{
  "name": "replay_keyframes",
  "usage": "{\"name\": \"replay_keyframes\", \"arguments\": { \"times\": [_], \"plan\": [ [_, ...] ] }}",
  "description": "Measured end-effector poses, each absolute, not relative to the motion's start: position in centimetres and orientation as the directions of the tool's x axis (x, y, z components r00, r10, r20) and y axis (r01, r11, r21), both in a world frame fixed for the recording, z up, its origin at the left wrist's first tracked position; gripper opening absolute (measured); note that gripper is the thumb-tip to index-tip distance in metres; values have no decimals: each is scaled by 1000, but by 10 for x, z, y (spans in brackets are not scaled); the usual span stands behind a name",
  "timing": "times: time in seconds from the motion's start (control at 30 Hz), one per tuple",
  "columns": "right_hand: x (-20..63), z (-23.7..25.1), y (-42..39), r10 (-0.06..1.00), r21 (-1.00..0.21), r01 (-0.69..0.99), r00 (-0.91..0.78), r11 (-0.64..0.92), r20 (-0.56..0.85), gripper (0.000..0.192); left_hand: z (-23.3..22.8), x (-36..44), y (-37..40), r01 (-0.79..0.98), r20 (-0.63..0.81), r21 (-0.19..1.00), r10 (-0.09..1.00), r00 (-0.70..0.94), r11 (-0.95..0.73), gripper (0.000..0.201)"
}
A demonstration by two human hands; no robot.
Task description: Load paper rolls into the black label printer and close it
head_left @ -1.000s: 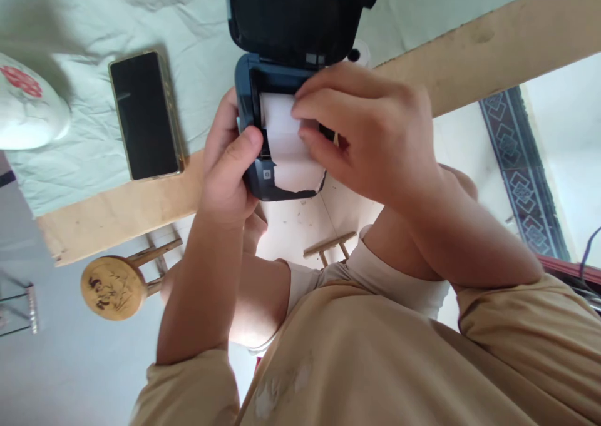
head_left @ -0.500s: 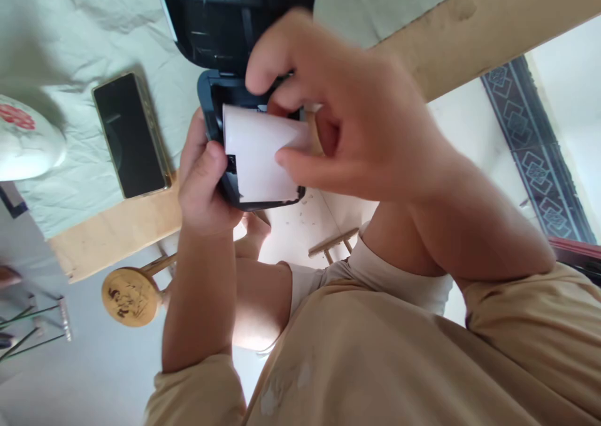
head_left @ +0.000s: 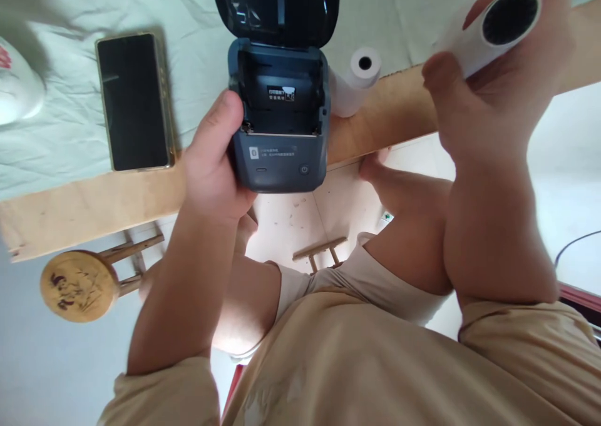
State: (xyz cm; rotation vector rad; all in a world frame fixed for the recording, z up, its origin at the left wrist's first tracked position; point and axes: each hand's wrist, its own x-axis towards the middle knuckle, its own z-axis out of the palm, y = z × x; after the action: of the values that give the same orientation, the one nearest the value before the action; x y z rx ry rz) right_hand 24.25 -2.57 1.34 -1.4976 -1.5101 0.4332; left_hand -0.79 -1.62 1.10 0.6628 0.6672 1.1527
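Note:
A dark label printer (head_left: 282, 160) with its lid (head_left: 277, 7) swung up is gripped along its left side by my left hand (head_left: 211, 157). Its paper bay shows bare, with a small printed sticker inside. My right hand (head_left: 507, 94), raised at the upper right, is wrapped round a white paper roll (head_left: 479, 44) whose dark hollow core faces me; motion blurs the fingers a little. Just right of the printer, a second white paper roll (head_left: 359, 79) stands on the table, partly hidden by the printer.
A phone (head_left: 134, 101) lies on the pale green cloth (head_left: 192, 13), close to the table's wooden edge (head_left: 89, 204). At the far left is a white rounded object with a red pattern (head_left: 19, 82). A wooden stool (head_left: 79, 285) stands below on the floor.
The white paper that lay in the printer's bay is out of it. My right hand has moved up and right, away from the printer, and holds a paper roll. A second roll has come into view.

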Motion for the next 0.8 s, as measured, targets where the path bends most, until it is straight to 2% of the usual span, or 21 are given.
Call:
{"name": "replay_keyframes", "arguments": {
  "times": [0.07,0.2,0.27,0.37,0.5,0.57,0.7,0.8],
  "plan": [
    [247,9,-23,880,-630,734,94,254,465,33,11,-8,-17,-595,-136,760,958,251,263,31],
    [252,6,-22,923,-570,811,108,134,370,54,12,-9,-19,-628,-91,744,965,246,230,35],
    [247,9,-28,878,-545,809,79,221,472,53,12,-10,-19,-617,-93,752,964,249,232,35],
    [228,12,-37,718,-451,777,-2,440,696,40,12,-12,-18,-602,-113,758,960,257,251,29],
    [195,4,-34,805,-433,772,-166,466,570,56,7,-13,-15,-636,-68,740,966,251,218,29],
    [184,-2,-27,864,-451,809,-131,377,487,60,5,-14,-14,-637,-57,743,968,245,205,29],
    [177,-3,-21,940,-539,812,-37,226,338,49,3,-14,-15,-625,-52,753,965,257,207,29],
    [179,0,-25,932,-608,757,-4,239,362,55,2,-15,-16,-632,-20,753,966,257,184,27]
  ]
}}
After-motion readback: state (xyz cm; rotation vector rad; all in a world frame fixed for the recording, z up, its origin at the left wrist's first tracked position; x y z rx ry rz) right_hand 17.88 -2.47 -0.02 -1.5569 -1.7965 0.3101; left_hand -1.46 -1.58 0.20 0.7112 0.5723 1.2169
